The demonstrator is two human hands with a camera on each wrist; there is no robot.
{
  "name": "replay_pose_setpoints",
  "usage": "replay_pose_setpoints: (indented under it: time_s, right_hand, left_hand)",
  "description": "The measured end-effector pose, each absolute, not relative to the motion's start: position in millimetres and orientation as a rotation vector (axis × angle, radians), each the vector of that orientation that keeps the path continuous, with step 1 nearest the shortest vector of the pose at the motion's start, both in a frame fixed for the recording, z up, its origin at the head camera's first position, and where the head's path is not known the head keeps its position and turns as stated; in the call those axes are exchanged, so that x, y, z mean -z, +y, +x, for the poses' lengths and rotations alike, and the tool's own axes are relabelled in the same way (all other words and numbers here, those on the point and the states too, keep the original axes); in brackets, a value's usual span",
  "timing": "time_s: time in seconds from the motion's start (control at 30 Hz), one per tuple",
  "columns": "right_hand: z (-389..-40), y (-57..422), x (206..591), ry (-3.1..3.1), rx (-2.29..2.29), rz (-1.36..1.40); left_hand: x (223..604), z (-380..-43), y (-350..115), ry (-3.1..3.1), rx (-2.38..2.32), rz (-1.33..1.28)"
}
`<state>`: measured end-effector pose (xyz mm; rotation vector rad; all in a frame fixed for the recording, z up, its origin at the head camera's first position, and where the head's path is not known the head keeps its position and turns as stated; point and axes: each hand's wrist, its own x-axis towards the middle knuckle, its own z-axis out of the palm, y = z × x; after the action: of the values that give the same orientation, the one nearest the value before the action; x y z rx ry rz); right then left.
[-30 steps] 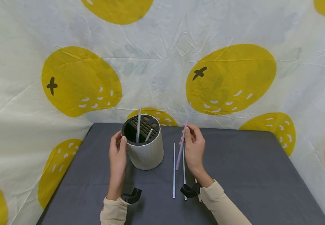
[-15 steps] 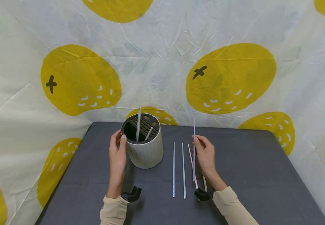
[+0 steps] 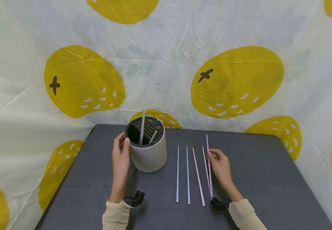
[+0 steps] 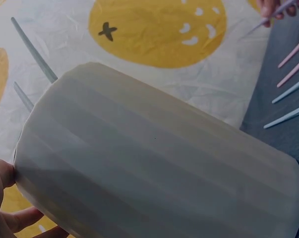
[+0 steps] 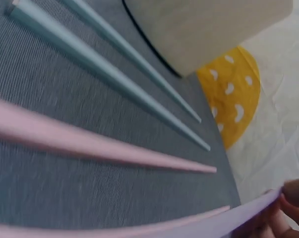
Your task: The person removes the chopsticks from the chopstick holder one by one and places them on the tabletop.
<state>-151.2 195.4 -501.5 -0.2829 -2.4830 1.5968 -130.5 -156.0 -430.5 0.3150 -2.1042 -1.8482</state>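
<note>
My left hand point(image 3: 121, 164) holds the near left side of a white utensil holder point(image 3: 149, 159), thumb near the rim and fingers along its wall. The holder stands upright, with a black slotted insert point(image 3: 132, 133). In it lean a long pale chopstick point(image 3: 142, 127) and another that shows shorter point(image 3: 153, 137). My right hand point(image 3: 222, 166) pinches a purple chopstick point(image 3: 210, 179) between thumb and fingers, close over the table. Left of it lie two pink chopsticks, one nearer point(image 3: 205, 161) and one farther point(image 3: 198, 175). Beyond them are two light blue chopsticks point(image 3: 188, 179), roughly parallel.
A dark grey cloth covers the table point(image 3: 269, 185). Its back edge meets a white curtain point(image 3: 157, 76) printed with yellow fruit. Black camera mounts sit on the left wrist point(image 3: 135, 198) and the right wrist point(image 3: 219, 203).
My right hand has moved right and toward me, lowering the purple chopstick beside the pink ones, which are now more exposed. My left hand stays on the utensil holder.
</note>
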Motion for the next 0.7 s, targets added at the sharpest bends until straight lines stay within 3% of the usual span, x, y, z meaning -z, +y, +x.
replay_pose_setpoints:
  time_s: [0.7]
  right_hand:
    - [-146.2, 218.7, 521.2, -2.928, -1.000, -0.206]
  left_hand:
    - [437.2, -132.5, -156.5, -2.087, 1.812, 0.287]
